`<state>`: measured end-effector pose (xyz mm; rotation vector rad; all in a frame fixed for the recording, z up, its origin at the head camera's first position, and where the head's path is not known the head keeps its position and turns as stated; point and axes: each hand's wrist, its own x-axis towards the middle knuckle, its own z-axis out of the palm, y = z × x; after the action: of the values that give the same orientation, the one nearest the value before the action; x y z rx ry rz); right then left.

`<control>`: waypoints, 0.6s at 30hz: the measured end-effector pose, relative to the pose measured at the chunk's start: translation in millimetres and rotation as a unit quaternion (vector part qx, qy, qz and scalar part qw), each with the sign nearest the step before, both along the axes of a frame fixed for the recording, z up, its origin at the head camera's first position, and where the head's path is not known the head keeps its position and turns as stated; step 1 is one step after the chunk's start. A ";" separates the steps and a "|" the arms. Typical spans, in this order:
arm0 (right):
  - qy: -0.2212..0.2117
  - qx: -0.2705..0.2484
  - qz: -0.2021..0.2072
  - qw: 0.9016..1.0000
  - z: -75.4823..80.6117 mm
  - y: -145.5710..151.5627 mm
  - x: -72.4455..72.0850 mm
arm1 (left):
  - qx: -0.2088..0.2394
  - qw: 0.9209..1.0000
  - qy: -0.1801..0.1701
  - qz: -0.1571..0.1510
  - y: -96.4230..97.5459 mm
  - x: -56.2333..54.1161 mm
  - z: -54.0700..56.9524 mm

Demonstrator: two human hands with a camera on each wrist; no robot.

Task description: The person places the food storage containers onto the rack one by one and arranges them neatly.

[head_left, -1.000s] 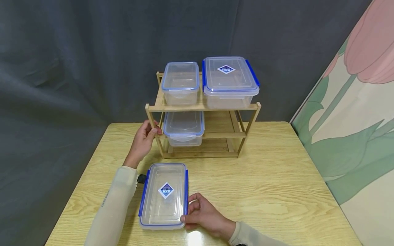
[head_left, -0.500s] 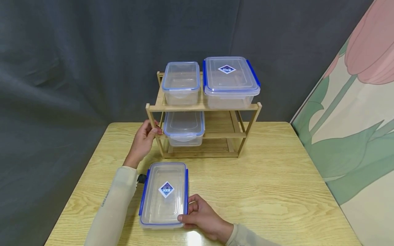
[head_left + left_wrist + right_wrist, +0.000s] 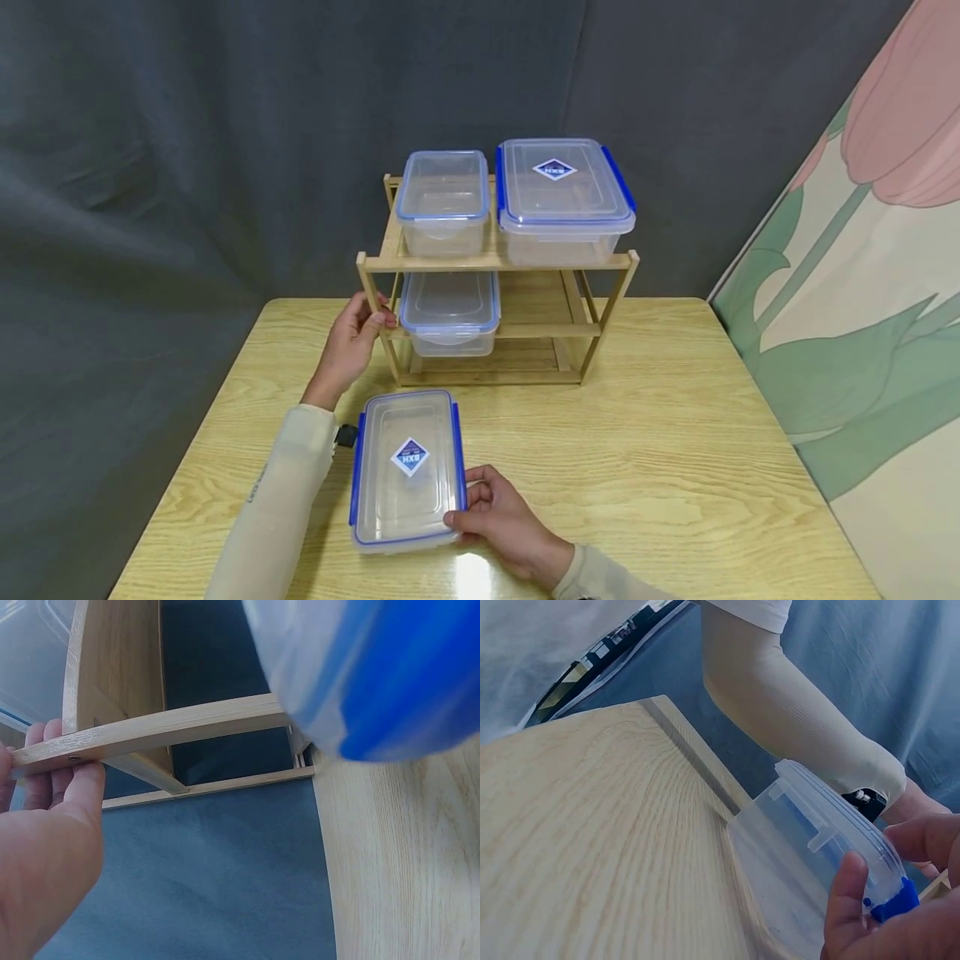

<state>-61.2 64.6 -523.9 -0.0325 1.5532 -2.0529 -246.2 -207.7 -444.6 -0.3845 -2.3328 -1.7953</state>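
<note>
My right hand (image 3: 506,521) grips a clear lidded food container (image 3: 427,512) at its near right corner, thumb on the lid and fingers at the side. The container has blue clips and a diamond label, and overlaps the table in front of the rack. In the right wrist view its clear wall (image 3: 772,862) shows close over the wood, with a blue clip by the fingers. My left hand (image 3: 347,346) holds the front left post of the wooden rack (image 3: 551,331). The left wrist view shows the fingers and thumb around that post (image 3: 187,727).
On the rack's top shelf stand a smaller container (image 3: 442,200) and a large blue-clipped one (image 3: 566,196). Another container (image 3: 450,312) sits at the left of the middle shelf. Wooden table (image 3: 675,467) extends to the right; a dark curtain (image 3: 225,150) hangs behind.
The right hand has shifted the held container slightly right and away from the person, turning it a little. The left hand stays on the rack post.
</note>
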 end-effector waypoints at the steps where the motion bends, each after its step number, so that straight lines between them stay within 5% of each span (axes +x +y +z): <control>1: 0.004 0.002 -0.002 1.000 0.2 0.5 -0.5 | 0.001 1.000 0.000 0.000 0.3 -0.2 -0.1; 18: 0.036 0.006 -0.031 0.999 -0.2 5.5 -4.1 | -0.002 1.000 -0.006 0.005 1.4 1.0 1.6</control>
<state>-65.3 70.1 -524.1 -0.0543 1.6288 -2.1115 -245.2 -206.3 -442.9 -0.3626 -2.3423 -1.7931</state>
